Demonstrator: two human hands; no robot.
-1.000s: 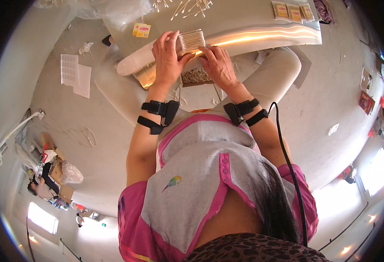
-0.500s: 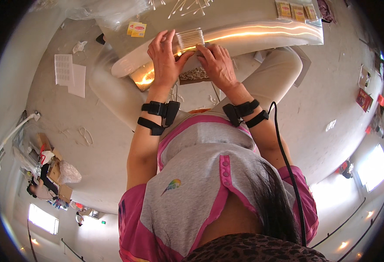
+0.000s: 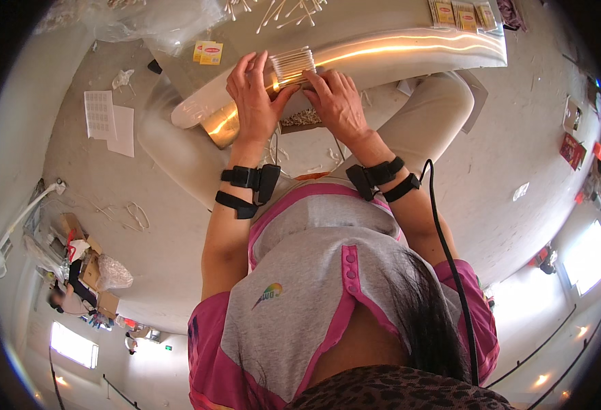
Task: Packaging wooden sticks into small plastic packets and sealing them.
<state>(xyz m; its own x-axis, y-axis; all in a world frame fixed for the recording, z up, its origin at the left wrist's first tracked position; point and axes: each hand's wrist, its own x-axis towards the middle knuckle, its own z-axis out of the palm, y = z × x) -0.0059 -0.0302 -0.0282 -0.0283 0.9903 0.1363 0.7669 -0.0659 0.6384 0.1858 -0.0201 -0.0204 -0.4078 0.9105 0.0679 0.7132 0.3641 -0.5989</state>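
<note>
A flat row of white cotton swabs (image 3: 291, 65) lies side by side at the table's near edge, between my two hands. My left hand (image 3: 254, 102) closes on its left end, the thumb at the lower edge and the long fingers raised along the side. My right hand (image 3: 339, 101) pinches the row's right end with thumb and fingers. The fingertips partly hide the swabs' near edge. Loose cotton swabs (image 3: 290, 12) lie scattered farther back on the metal table (image 3: 375, 44). Small yellow-and-white cards (image 3: 208, 52) rest left of my hands.
Filled packs of swabs (image 3: 453, 15) stand at the table's far right. A clear plastic bag (image 3: 160, 24) lies at the back left. Below my hands is a box of small pale pieces (image 3: 302, 119). White sheets (image 3: 99, 115) lie on the floor. A cable (image 3: 440, 229) runs from my right wrist.
The swab row has shifted slightly left and down in the picture. My right fingers have moved up onto its right end. Both hands stay close together around it.
</note>
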